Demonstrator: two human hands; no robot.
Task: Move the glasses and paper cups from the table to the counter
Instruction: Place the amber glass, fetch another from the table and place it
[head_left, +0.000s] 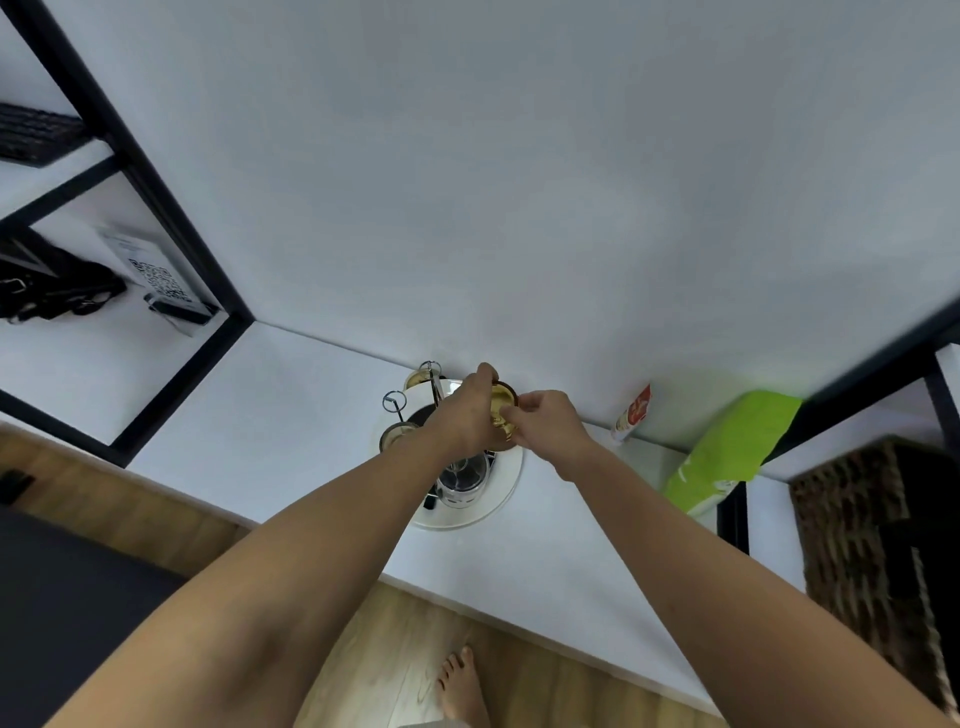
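Two hands, left hand (467, 415) and right hand (545, 423), grip an amber gold-rimmed glass (503, 410) above the round white tray (511, 475) on the white counter (270, 421). Placing seems underway; next, lower it gently onto the tray.

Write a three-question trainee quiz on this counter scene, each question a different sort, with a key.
1. True or false: both hands hold the gold-tinted glass.
2. The green package lies on which side of the white round tray: A) the person's left, B) the person's right?
3. Fill in: the tray sits on the white ____.

Key: 1 true: the left hand and the right hand both grip it. 2 B. 3 counter.
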